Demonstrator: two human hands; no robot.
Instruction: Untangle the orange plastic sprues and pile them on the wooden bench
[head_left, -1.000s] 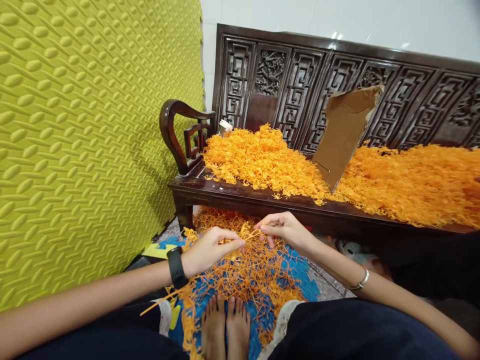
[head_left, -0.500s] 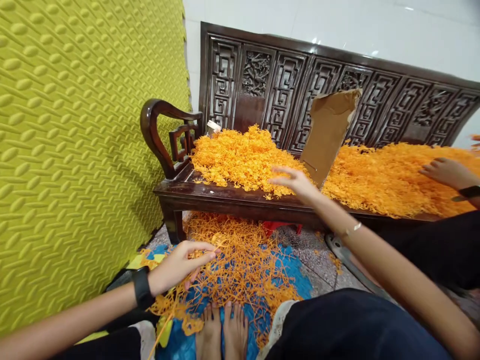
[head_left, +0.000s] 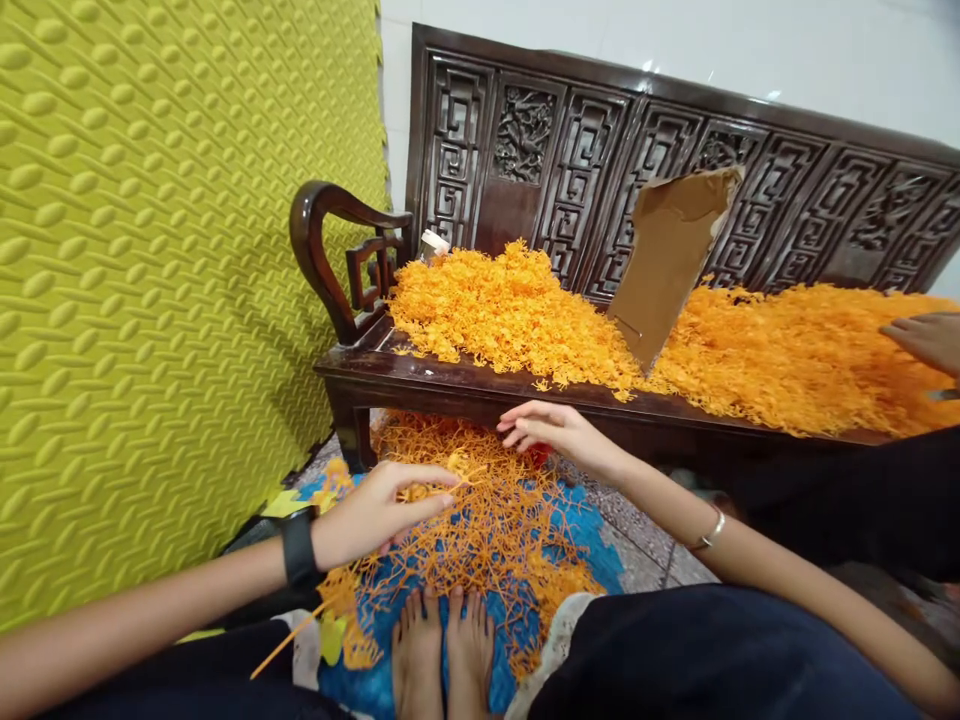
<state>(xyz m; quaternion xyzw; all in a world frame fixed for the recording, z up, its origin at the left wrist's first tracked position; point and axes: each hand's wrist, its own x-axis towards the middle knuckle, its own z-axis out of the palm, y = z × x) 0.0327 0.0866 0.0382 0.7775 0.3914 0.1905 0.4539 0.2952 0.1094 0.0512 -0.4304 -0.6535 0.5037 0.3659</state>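
My left hand (head_left: 390, 508), with a black band at the wrist, is closed in a pinch on an orange plastic sprig (head_left: 466, 468). Its thin, branching tips stick out past my thumb and fingers. More orange plastic hangs below this hand, and a straight orange stem (head_left: 286, 642) shows beneath the wrist; whether it joins the held sprig I cannot tell. My right hand (head_left: 553, 436), wearing a bracelet, hovers in front of the bench edge. Its fingers are loosely bent and apart, with nothing visible in them. Behind it lies a heap of small orange plastic pieces (head_left: 502, 310).
The dark carved wooden bench (head_left: 450, 385) carries a second orange heap (head_left: 810, 350) beyond an upright cardboard piece (head_left: 671, 250). Another person's hand (head_left: 926, 340) is at far right. Tangled orange strands (head_left: 480, 530) cover a blue sheet (head_left: 600, 560) around my feet. A yellow mat wall (head_left: 165, 250) stands left.
My right hand has come down and left, from over the orange heap to in front of the bench edge. My left hand has shifted slightly right, still pinching the sprig.
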